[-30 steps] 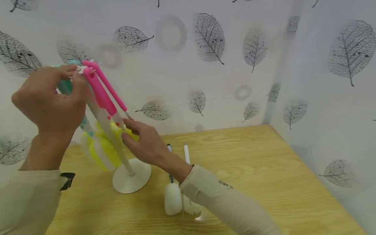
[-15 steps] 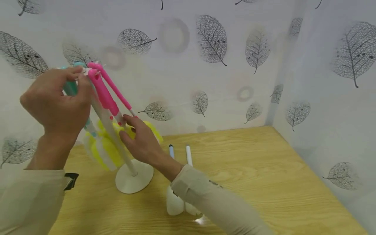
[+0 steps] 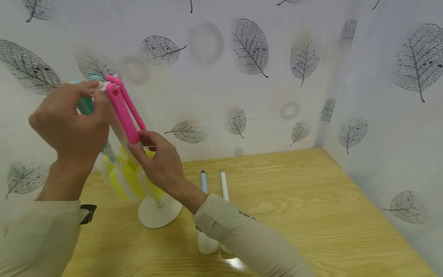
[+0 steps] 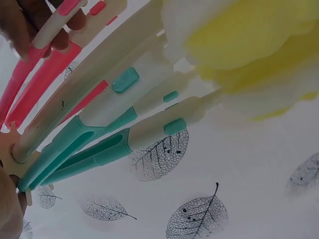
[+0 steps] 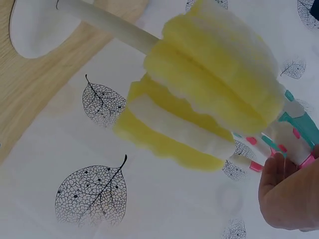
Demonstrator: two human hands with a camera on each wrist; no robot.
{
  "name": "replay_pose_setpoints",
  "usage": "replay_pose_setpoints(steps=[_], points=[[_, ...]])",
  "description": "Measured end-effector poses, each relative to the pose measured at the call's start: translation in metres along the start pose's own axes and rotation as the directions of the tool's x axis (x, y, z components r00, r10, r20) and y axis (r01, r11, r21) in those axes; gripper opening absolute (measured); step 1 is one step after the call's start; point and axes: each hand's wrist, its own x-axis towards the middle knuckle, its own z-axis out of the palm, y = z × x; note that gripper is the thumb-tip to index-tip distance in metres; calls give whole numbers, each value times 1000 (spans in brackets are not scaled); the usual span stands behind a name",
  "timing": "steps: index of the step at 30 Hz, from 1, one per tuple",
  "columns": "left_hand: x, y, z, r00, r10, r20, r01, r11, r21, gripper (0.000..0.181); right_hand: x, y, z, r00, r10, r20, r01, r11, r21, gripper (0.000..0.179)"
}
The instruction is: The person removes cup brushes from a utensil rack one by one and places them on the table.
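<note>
Head view: pink-handled brush point(image 3: 123, 115) is hung at the stand top point(image 3: 103, 85), long axis sloping down rightward. Handle's lower end is held in the right hand's grip point(image 3: 160, 158); upper left, stand top is pinched by the left hand point(image 3: 70, 120).

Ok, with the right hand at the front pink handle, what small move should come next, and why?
Probably loosen the right hand slightly, to see whether the front pink handle hangs by itself: its upper end appears to sit on a peg, and the left hand pinches the top of the stand, which should steady it.
</note>
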Motion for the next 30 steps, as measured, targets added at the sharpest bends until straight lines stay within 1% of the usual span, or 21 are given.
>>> replay_pose_setpoints(steps=[3,8,14,19,23,26,30], points=[[-1,1,2,1000,-5,-6,5,1000,-9,37,2,-2,-1,999,-31,-29,30,999,-39,31],[-2,2,2,1000,-6,-1,6,1000,-4,36,3,-4,-4,999,-40,-28,36,993,-111,30],[-3,2,3,1000,-7,-3,7,1000,-13,37,5,-4,-9,998,-52,-29,48,991,-126,29],[-4,2,5,1000,6,-10,-6,1000,-18,36,7,-5,-16,997,-73,-32,71,995,-68,26],[-3,2,4,1000,-3,-14,3,1000,-18,36,9,-9,-25,996,-82,-21,82,997,1,24],[-2,3,4,1000,-11,-26,11,1000,-5,36,9,-11,-35,998,-68,-16,69,995,76,23],[0,5,3,999,-18,-40,19,999,34,37,10,-9,-53,999,-36,-28,40,981,188,22]])
